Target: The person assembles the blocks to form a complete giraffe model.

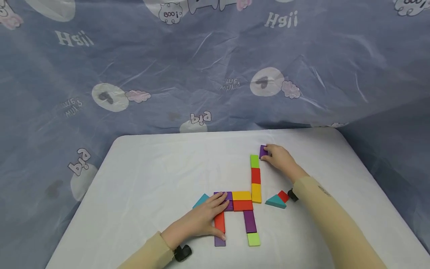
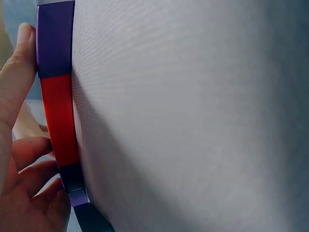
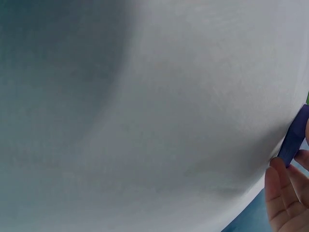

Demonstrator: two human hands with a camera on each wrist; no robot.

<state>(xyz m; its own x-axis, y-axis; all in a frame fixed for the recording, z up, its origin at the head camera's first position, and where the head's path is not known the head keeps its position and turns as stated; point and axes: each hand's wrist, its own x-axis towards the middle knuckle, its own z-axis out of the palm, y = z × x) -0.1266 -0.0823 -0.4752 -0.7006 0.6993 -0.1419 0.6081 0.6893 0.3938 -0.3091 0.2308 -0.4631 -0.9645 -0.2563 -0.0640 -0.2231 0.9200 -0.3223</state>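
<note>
My right hand pinches a small purple block between thumb and fingers, just right of and above the green block. That green block tops a column over a red block and a tall yellow block. My left hand lies with fingers spread over the left part of the laid-out blocks. Its fingertips rest on purple blocks, and its thumb is at the lower purple block under an orange-red block. In the left wrist view, the fingers run along this orange-red block.
Yellow and red blocks join the column's foot; a purple block and a light green block stand below. A teal triangle pokes out at left. Another teal triangle and a red piece lie right.
</note>
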